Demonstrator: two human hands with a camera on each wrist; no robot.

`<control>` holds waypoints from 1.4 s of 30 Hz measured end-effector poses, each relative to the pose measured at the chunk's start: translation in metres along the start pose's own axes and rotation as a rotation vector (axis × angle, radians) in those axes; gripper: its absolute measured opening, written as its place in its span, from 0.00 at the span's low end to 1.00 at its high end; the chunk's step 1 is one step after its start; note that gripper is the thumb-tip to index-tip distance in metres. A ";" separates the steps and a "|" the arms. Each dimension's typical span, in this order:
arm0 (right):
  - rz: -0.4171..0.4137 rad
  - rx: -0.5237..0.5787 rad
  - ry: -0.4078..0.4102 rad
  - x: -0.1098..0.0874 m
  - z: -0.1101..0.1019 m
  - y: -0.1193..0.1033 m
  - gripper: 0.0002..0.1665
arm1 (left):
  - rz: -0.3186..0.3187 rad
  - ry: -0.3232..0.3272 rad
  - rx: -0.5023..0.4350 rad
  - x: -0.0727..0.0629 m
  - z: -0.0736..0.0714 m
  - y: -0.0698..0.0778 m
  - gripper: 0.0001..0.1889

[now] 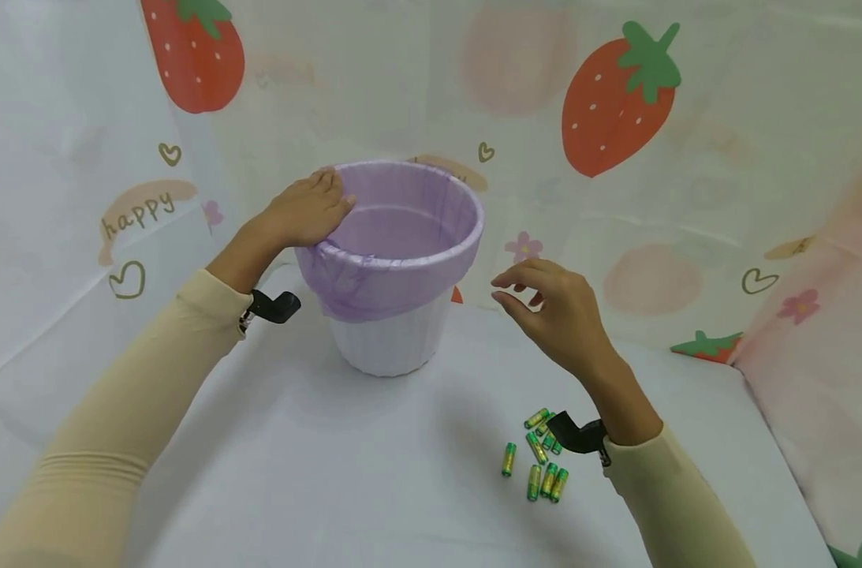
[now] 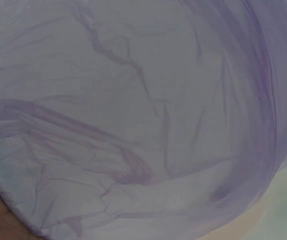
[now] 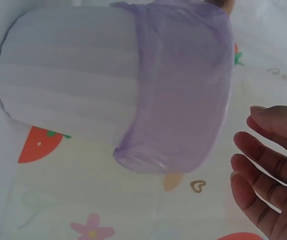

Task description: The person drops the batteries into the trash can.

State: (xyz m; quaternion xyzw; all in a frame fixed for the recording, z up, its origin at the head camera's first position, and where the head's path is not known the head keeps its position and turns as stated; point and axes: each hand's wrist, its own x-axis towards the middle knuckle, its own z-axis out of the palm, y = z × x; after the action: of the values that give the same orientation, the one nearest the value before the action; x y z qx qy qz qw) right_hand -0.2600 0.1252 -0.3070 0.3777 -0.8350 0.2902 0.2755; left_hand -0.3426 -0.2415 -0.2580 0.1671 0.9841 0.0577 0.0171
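A white ribbed bin (image 1: pixel 395 347) stands upright on the white surface. Its purple bag (image 1: pixel 402 284) lines the inside and folds down over the rim. My left hand (image 1: pixel 306 211) rests on the left side of the bagged rim; only a little of that hand shows in the left wrist view, at the lower left corner. Right of the bin, my right hand (image 1: pixel 554 312) hovers with fingers and thumb bent and parted, nothing between them. In the right wrist view, this hand (image 3: pixel 273 170) is apart from the purple bag (image 3: pixel 183 90).
Several green and yellow batteries (image 1: pixel 544 457) lie loose below my right wrist, in front of the bin to the right. A strawberry-patterned cloth (image 1: pixel 402 79) hangs behind. Black wrist cameras (image 1: pixel 274 306) sit on both wrists.
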 end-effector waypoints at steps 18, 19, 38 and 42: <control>0.125 0.064 -0.034 -0.058 0.017 0.022 0.06 | 0.007 0.034 -0.012 0.000 0.001 -0.003 0.37; 0.137 0.067 -0.039 -0.062 0.019 0.023 0.06 | 0.005 0.036 -0.012 0.000 0.002 -0.003 0.37; 0.316 0.163 -0.050 -0.124 0.033 0.042 0.06 | 0.020 0.049 0.000 -0.001 0.002 0.001 0.37; 0.357 0.178 -0.037 -0.134 0.035 0.044 0.06 | 0.022 0.047 0.006 0.000 0.002 -0.001 0.37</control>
State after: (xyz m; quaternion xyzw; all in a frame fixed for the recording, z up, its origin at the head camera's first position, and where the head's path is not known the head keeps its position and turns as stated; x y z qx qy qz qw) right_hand -0.2283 0.1877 -0.4340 0.2518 -0.8648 0.3999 0.1698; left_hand -0.3431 -0.2421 -0.2597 0.1765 0.9825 0.0590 -0.0072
